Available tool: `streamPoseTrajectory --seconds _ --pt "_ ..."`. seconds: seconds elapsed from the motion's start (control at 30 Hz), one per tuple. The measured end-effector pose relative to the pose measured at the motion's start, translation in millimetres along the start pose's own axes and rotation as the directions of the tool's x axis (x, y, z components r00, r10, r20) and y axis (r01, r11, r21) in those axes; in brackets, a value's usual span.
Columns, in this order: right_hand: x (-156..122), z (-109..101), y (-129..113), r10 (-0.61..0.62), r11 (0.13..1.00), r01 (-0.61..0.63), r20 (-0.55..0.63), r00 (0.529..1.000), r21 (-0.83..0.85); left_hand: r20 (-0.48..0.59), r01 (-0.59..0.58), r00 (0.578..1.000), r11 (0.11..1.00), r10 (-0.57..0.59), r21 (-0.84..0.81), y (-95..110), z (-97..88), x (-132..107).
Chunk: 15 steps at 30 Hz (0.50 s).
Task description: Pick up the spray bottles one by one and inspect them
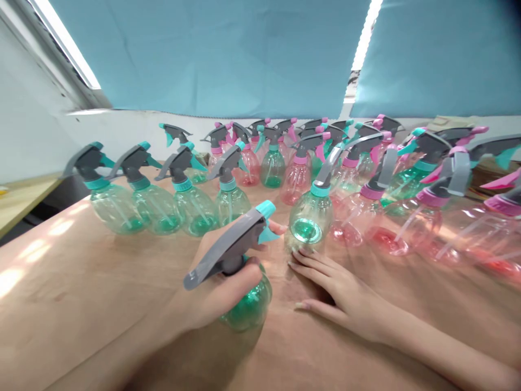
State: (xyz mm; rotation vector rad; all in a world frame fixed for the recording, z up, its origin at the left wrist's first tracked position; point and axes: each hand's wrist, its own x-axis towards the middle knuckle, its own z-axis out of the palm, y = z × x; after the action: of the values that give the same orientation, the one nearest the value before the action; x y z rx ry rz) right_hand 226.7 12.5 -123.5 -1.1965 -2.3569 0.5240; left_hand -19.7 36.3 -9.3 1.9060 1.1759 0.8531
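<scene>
A green spray bottle [248,304] with a grey and turquoise trigger head is in my left hand [228,290], whose fingers wrap round its neck just under the head. My right hand [342,293] lies spread on the brown table top [285,347], holding nothing. Its fingertips are at the base of another green spray bottle [311,214], close to or touching it. To the left of that, a row of several green spray bottles stands behind my left hand, among them a bottle [232,201] partly hidden by it.
Several pink spray bottles [411,222] crowd the right side, and more pink and green ones, such as a green bottle [272,165], stand behind. Blue curtains [228,60] cover the window at the back. A wooden surface [28,198] lies beyond the table's left edge.
</scene>
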Motion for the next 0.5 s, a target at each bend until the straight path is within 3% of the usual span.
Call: streamPoseTrajectory --seconds 0.1,0.33,0.5 --pt "0.1 0.2 0.1 0.009 1.000 -0.008 0.021 1.000 -0.023 -0.031 0.026 0.999 0.999 -0.025 0.030 0.9 -0.8 -3.8" --pt "0.4 -0.1 0.9 0.014 0.999 -0.012 0.043 0.999 -0.035 -0.010 0.084 0.996 0.992 -0.085 -0.098 2.6 -2.0 -6.7" --pt "0.3 -1.2 0.3 0.020 0.999 -0.018 0.046 0.999 -0.049 0.029 0.049 0.999 0.991 -0.045 -0.123 5.1 -3.1 -2.4"
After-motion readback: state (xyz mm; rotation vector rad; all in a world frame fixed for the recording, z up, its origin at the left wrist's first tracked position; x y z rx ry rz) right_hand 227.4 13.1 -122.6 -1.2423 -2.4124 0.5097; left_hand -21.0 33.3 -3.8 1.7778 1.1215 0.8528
